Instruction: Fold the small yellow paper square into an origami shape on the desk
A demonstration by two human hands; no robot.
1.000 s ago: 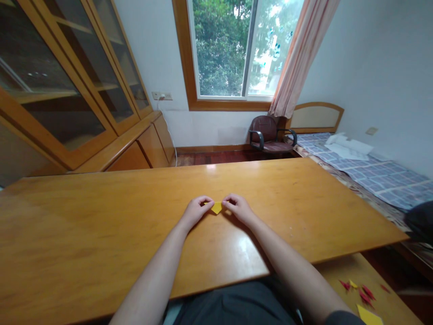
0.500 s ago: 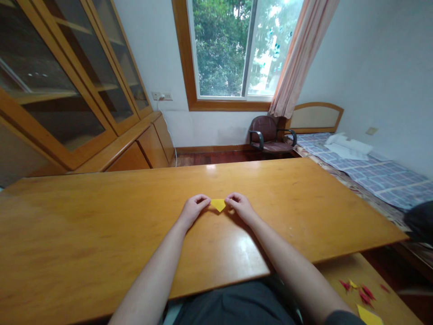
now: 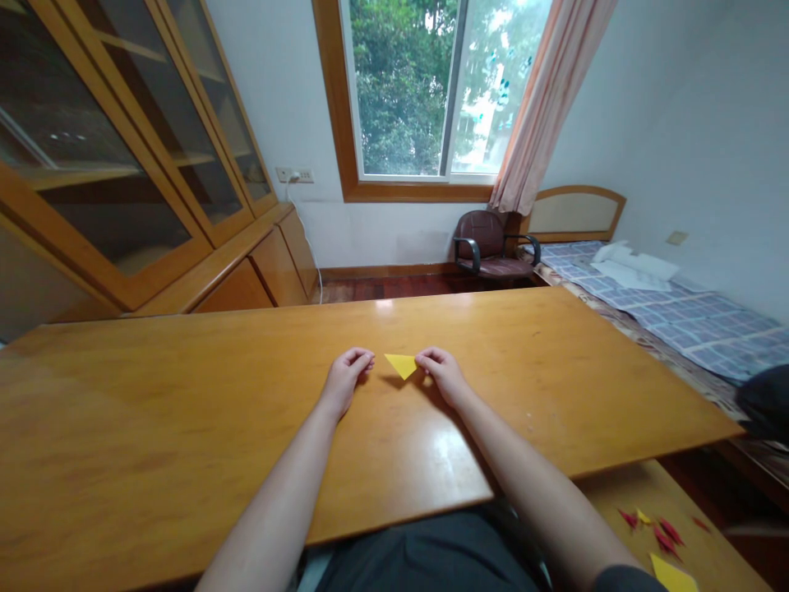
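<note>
A small triangle of folded yellow paper [image 3: 402,365] is held just over the wooden table [image 3: 203,427], one point facing me and its shadow below. My right hand [image 3: 442,375] pinches its right corner between thumb and fingers. To the left, my left hand [image 3: 346,380] has its thumb and fingers drawn together, a short gap away from the paper's free left corner. Nothing shows between the left fingertips.
On a lower surface [image 3: 616,485] at the right lie several small red folded paper pieces [image 3: 666,538], a small yellow one [image 3: 643,517] and a yellow sheet [image 3: 671,573]. Beyond the table stand an armchair [image 3: 484,238], a bed [image 3: 666,321] and a glass-fronted cabinet [image 3: 203,222].
My left hand has let go of the paper's left corner and moved slightly left. The paper, still in my right hand, has shifted a little right and tilted.
</note>
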